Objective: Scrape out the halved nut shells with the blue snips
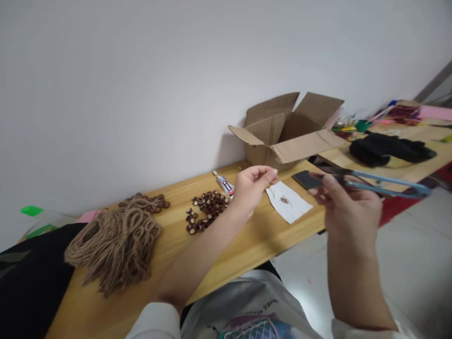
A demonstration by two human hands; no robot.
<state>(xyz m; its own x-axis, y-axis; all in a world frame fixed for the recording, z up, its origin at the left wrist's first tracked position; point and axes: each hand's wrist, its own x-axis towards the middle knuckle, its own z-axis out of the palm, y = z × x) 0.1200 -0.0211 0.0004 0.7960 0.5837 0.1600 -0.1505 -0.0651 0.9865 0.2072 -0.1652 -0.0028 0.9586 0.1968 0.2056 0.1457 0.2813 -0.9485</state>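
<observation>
My left hand [252, 190] is raised over the table with thumb and fingers pinched together. Whatever it holds, if anything, is too small to make out. My right hand [349, 205], to its right, is closed around a pair of blue thread snips [395, 185], whose bent end points right; the tips are blurred by the fingers. Below and between the hands lies a white paper [290, 209] with a small brown smear. Left of my left forearm are several dark brown bead-like pieces [208, 205] with pale faces. Beside them rests a glue tube [225, 185].
An open cardboard box [300, 146] stands against the wall. A dark phone-like slab [306, 180] lies before it. Brown cord bundles [116, 245] cover the table's left end. Another table at right holds black cloth [391, 148] and coloured craft items.
</observation>
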